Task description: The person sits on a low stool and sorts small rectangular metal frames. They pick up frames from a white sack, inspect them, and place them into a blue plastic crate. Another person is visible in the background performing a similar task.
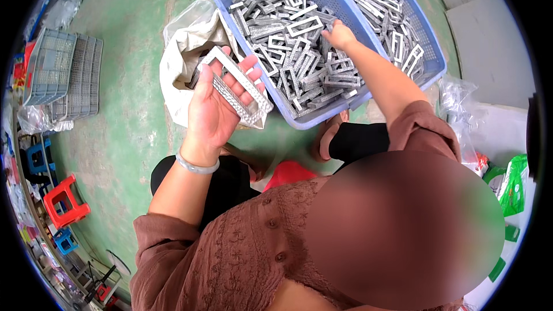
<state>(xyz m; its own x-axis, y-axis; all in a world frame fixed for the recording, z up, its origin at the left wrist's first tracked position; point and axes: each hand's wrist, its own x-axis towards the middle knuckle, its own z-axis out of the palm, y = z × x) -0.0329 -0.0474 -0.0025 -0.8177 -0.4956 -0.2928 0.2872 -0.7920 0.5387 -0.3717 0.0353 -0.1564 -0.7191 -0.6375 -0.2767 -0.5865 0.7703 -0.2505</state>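
Note:
A rectangular metal frame, silvery with a hammered-looking surface, lies across the palm and fingers of my left hand. This hand is turned palm up, its thumb against the frame's near side. My right hand reaches into a blue plastic basket heaped with similar grey frames. Its fingertips are pinched at the right side of the heap, around a grey frame that they partly hide. Below and beyond my left hand a white woven sack gapes, with dark grey pieces inside its mouth.
A second blue basket of frames adjoins the first on the right. Grey crates stand at the left, with a red stool nearer me. Clear plastic bags lie by the right wall. The floor is green.

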